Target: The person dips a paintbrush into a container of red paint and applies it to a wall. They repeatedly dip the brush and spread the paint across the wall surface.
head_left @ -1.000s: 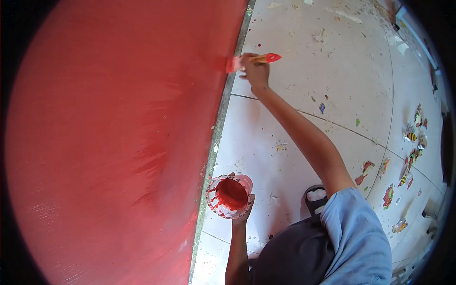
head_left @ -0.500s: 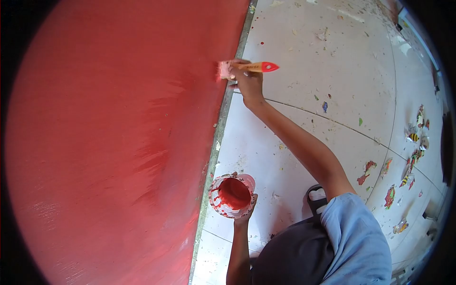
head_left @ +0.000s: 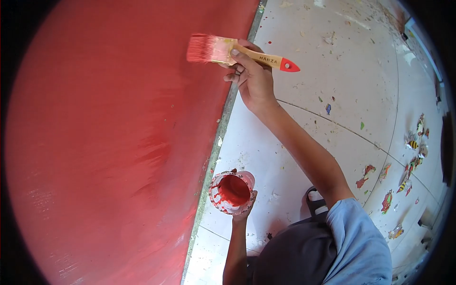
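Note:
A paintbrush (head_left: 221, 49) with a wooden handle and a red tip is gripped in my right hand (head_left: 254, 76). Its bristles, loaded with red, point left in front of the red-painted wall (head_left: 109, 118); whether they touch it I cannot tell. Lower down, my left hand (head_left: 245, 212) holds a clear plastic cup (head_left: 217, 203) from beneath. Red paint (head_left: 234, 190) lies in the cup and streaks its inner side. Fresh, darker red strokes show on the wall beside paler patches.
White floor tiles (head_left: 332, 57), scattered with paint flakes, border the wall along a grey strip (head_left: 223, 126). Torn colourful cutouts (head_left: 387, 202), some like bees, lie on the right. A sandalled foot (head_left: 315, 197) stands below my right arm.
My right hand has lifted the brush upward, turning it so its broad side faces me. My left hand and the cup have stayed almost in place.

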Tool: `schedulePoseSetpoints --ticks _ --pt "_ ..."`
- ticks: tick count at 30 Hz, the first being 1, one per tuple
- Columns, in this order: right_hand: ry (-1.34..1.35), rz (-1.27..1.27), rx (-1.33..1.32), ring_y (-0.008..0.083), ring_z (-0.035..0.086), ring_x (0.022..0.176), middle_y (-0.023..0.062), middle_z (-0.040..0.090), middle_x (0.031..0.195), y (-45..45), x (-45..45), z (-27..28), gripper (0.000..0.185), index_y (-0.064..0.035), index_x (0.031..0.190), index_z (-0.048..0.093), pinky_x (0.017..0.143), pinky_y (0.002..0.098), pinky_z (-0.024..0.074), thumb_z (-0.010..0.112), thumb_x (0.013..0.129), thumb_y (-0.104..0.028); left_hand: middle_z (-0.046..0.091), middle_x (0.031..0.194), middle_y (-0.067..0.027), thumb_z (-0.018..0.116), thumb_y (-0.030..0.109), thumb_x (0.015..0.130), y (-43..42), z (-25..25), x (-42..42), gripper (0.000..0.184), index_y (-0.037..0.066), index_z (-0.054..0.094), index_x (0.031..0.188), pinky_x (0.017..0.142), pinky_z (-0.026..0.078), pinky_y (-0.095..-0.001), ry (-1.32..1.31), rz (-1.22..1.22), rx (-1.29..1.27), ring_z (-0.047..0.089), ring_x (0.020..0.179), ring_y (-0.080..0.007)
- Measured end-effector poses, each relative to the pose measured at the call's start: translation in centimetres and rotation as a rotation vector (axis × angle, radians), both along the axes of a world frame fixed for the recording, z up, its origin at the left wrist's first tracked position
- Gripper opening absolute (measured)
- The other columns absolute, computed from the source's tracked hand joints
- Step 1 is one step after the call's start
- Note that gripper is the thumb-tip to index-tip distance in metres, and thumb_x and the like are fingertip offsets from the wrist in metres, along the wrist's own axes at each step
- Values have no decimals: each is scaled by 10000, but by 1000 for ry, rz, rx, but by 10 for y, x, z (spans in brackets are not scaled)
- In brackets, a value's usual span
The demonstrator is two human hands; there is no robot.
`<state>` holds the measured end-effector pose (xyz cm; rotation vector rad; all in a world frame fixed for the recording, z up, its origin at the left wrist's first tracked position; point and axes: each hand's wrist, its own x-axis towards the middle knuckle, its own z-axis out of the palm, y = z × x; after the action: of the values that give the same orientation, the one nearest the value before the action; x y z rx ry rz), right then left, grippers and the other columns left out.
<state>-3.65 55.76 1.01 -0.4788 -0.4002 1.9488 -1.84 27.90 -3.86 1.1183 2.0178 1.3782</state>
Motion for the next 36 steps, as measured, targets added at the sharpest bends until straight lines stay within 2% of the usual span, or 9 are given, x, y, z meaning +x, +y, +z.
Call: schedulePoseSetpoints --ticks 5,9,15,17,19,22,24,31,36 --pt "-328 -49 -207 128 578 781 41 576 957 -13 -13 -98 274 -88 1027 520 571 296 521 613 771 -117 404 1226 -135 697 194 736 2 2 1 688 22 302 1272 922 392 -329 33 -15 35 442 1075 -206" --pt "-459 -172 -141 131 590 783 42 576 945 -8 -14 -110 249 -81 991 543 549 286 527 639 769 -142 414 1223 -124 730 231 699 -5 4 0 731 34 306 1260 920 390 -332 -19 18 -23 432 1096 -216" --pt "-61 -38 70 123 581 768 34 572 918 -28 -8 41 259 -83 1017 547 529 271 532 633 773 -70 423 1221 -102 757 245 666 -3 -1 3 750 49 318 1242 919 387 -332 103 8 -94 424 1112 -221" --pt "2 1 74 126 571 776 31 574 922 -30 -7 35 281 -86 1028 533 558 278 528 638 767 -82 422 1223 -98 753 231 670 2 8 9 739 50 321 1242 924 383 -334 -796 333 143 421 1116 -221" --pt "-133 -12 -47 129 571 777 37 576 921 -33 -23 -25 284 -89 1023 528 575 289 528 643 763 -103 420 1226 -95 750 215 673 5 17 15 735 50 320 1245 931 378 -335 -1081 435 169 416 1121 -221" --pt "-335 0 -242 135 574 780 42 577 926 -36 -10 -81 293 -94 1013 520 606 303 530 648 755 -145 415 1230 -97 748 189 673 6 17 15 738 50 314 1254 943 368 -338 -538 230 -24 408 1130 -222" --pt "-384 -98 -119 136 578 745 49 578 929 -41 -6 -83 253 -83 1005 535 583 302 530 623 769 -101 412 1234 -100 746 170 674 -5 4 9 736 50 312 1256 949 363 -339 -124 43 -30 404 1135 -223" --pt "-22 2 -6 153 611 788 58 590 933 -34 -12 31 247 -85 1022 528 529 281 525 608 788 -84 389 1250 -122 702 220 702 -11 -2 6 687 60 322 1251 958 345 -363 -102 50 -78 376 1143 -264" --pt "27 70 -179 151 610 782 18 598 916 -26 -25 -34 304 -125 1064 506 548 279 520 614 781 -97 286 1332 -194 480 367 865 -18 9 9 539 111 306 1308 1018 261 -477 -322 98 -158 231 1237 -414"
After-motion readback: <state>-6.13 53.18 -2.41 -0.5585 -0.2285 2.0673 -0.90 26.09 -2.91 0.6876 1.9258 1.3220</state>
